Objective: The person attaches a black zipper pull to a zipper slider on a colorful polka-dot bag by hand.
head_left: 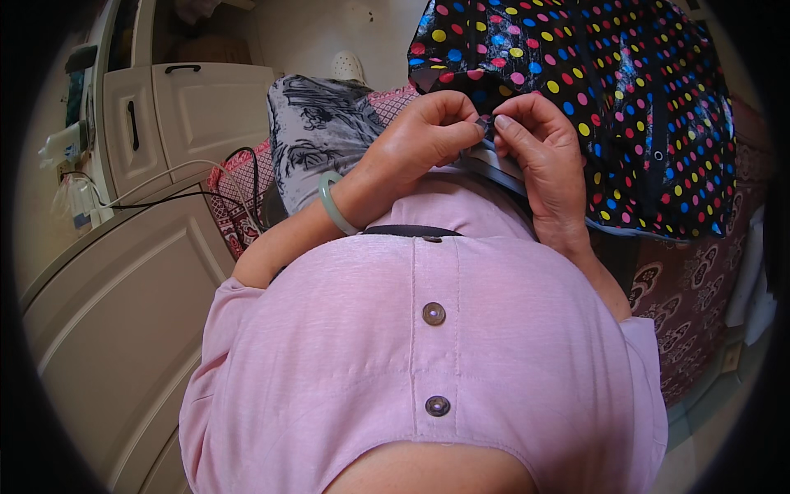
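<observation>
My left hand [424, 132], with a pale green bangle [336, 203] on its wrist, is closed in a pinch above my lap. Close beside it my right hand [545, 156] pinches too, thumb against forefinger. Between the two sets of fingertips shows a small dark thing [485, 125], too small to name. Just beyond and to the right spreads a shiny black bag [609, 107] with coloured polka dots. Some pale cloth with a dark edge [500, 163] lies under the hands.
Grey-and-black patterned cloth [317, 123] covers my leg at the left. Cream cabinets [214, 107] stand on the left, with cables [177, 196] running past them. A pale clog [348, 66] is on the floor ahead. Dark red patterned fabric [687, 288] lies at the right.
</observation>
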A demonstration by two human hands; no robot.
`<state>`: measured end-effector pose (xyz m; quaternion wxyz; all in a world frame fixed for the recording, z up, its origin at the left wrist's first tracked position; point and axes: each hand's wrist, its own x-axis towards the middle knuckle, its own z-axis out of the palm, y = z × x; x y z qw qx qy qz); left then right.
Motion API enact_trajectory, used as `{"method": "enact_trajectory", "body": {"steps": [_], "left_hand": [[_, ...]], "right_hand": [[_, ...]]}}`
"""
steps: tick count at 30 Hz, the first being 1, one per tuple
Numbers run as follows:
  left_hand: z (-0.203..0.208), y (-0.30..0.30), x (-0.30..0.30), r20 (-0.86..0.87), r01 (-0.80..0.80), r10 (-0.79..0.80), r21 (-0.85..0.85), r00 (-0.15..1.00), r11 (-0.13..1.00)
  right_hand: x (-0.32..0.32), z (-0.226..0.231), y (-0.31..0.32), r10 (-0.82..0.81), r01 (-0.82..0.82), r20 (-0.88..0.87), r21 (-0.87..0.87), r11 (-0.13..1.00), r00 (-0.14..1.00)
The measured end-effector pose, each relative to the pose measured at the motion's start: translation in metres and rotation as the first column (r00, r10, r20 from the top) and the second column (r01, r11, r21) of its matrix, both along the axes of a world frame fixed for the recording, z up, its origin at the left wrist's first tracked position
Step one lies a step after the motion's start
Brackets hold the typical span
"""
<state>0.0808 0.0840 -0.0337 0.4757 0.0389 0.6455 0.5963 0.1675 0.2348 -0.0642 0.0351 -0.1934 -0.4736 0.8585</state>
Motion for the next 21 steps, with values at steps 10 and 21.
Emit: {"method": "enact_trajectory", "body": {"steps": [10, 21], "left_hand": [[-0.0025, -0.0004, -0.0014, 0.037, -0.018, 0.018, 0.006, 0.999, 1.0], [-0.0029, -0.0002, -0.0017, 0.067, -0.026, 0.026, 0.004, 0.997, 1.0]], "right_hand": [[-0.0008, -0.0014, 0.0004, 0.009, -0.009, 0.018, 0.008, 1.0, 1.0], [-0.0022, -0.0012, -0.0002, 0.012, -0.013, 0.032, 0.016, 1.0, 0.999]]}}
